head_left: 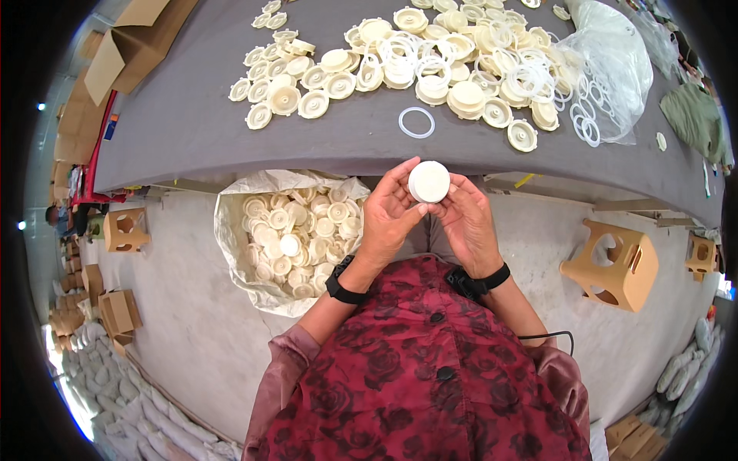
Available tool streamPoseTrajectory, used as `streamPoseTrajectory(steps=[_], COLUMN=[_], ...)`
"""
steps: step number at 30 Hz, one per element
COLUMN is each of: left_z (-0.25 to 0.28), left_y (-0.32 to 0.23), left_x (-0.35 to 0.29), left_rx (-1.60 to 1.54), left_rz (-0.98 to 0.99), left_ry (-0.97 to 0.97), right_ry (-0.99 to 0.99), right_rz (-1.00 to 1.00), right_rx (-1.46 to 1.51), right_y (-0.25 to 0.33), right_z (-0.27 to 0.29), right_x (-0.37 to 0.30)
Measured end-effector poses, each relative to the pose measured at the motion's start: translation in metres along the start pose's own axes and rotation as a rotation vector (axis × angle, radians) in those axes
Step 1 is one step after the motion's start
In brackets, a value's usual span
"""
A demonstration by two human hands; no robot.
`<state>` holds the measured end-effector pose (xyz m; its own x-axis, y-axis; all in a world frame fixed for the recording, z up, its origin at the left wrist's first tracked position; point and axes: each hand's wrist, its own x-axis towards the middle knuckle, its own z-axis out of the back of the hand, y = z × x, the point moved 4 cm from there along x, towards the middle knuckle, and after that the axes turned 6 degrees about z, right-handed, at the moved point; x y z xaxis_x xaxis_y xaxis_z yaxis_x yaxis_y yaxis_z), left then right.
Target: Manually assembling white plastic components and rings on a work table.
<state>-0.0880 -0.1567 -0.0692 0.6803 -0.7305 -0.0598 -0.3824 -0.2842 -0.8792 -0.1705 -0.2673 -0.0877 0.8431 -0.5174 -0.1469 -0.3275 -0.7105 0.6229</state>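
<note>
Between my two hands, just off the table's near edge, is a round cream plastic cap with its smooth face up. My left hand grips its left side, thumb at the lower rim. From the right, my right hand pinches the same cap with its fingers. A single translucent sealing ring lies flat on the table beyond the cap. Farther back spreads a heap of cream caps, with more translucent rings piled over its right part. My fingers hide the cap's underside.
Below the table at left, an open white sack holds many cream caps. A clear plastic bag lies on the grey table at right. Tan stools stand on the floor at both sides, and a cardboard box is at far left.
</note>
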Motion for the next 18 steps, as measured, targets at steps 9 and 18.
streamPoseTrajectory(steps=[9, 18], left_z=[0.009, 0.022], left_y=[-0.004, -0.019], left_x=[-0.005, -0.016], left_rx=[0.123, 0.321], left_rz=[-0.045, -0.013], left_ry=[0.029, 0.102], right_ry=[0.03, 0.163], right_rz=[0.102, 0.281], right_rx=[-0.133, -0.489], right_y=[0.004, 0.023], right_z=[-0.008, 0.001], right_x=[-0.004, -0.006])
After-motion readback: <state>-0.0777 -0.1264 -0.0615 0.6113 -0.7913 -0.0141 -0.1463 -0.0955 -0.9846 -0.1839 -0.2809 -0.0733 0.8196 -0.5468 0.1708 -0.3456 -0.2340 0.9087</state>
